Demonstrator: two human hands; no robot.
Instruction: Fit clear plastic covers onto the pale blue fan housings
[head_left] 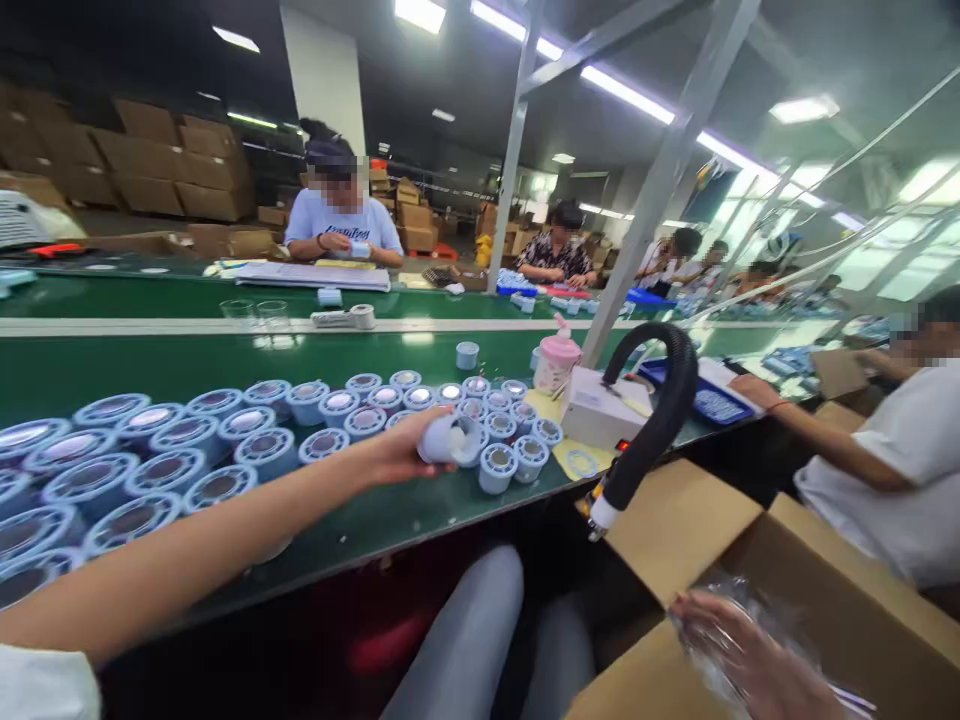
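Observation:
My left hand is closed round a light blue cup-shaped plastic part, tipped so its hollow end faces right. It is just above the green bench, at the near edge of many light blue round parts with ringed tops and dark or shiny centres. Low on the right, my right hand is at the mouth of an open cardboard box, against crumpled clear plastic. Its fingers are smeared by motion, so whether they grip the plastic is unclear.
A black flexible hose arches from a white box-shaped device over the bench edge. Beside it stand a pink-lidded cup and a metal post. A blue tray lies further right. Co-workers sit opposite and at right.

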